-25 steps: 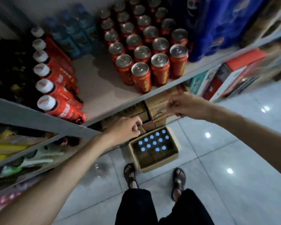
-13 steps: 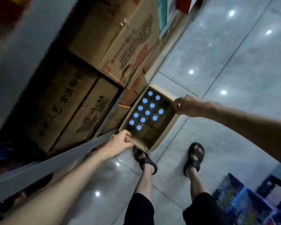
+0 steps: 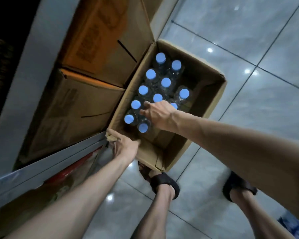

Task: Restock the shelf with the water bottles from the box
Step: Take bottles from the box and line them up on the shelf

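Observation:
An open cardboard box stands on the tiled floor below me. Several clear water bottles with light blue caps stand upright in its left half; the right half shows bare cardboard. My left hand grips the box's near left corner at the rim. My right hand reaches down into the box. Its fingers are spread over the bottle tops near the front rows and hide part of one cap. No bottle is lifted.
A grey metal shelf edge runs along the left, right beside the box. Closed cardboard cartons fill the space under it. My sandalled feet stand just behind the box on the glossy tile floor.
I have bent down from the can shelf towards the box. My right hand left the box's far rim and went inside onto the bottles. My left hand stayed on the near corner.

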Tool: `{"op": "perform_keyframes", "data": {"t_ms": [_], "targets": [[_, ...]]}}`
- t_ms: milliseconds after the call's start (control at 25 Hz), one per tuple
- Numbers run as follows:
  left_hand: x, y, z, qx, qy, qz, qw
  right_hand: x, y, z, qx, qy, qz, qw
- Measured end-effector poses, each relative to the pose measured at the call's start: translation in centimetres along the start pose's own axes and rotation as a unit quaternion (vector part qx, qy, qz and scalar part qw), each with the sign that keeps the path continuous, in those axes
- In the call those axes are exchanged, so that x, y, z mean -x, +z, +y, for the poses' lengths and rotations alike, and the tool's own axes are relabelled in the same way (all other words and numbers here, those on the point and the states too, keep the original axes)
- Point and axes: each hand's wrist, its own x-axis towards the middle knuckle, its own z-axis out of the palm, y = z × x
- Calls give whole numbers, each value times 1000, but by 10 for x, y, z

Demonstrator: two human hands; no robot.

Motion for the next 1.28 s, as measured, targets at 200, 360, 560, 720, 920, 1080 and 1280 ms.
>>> {"op": "perform_keyframes", "data": {"t_ms": [200, 360, 560, 720, 920, 1080, 1280], "targets": [[-36, -3, -10, 61, -14, 10, 998, -22, 25, 1, 74, -1, -27, 997], [-39, -17, -37, -2, 30, -11, 999, -13, 8, -5, -14, 8, 2, 1000], [-10, -34, -52, -25, 119, -9, 993, 22, -34, -2, -88, 2, 60, 994], [47, -63, -31, 6, 208, -66, 976, 77, -109, 0, -225, -31, 147, 963], [172, -134, 25, 78, 361, -38, 929, 181, -251, -8, -442, 69, 269, 853], [286, -214, 71, 135, 411, -38, 901, 269, -359, -18, -595, 103, 282, 745], [423, -319, 94, 168, 399, -117, 894, 372, -492, -48, -633, 76, 279, 718]]}}
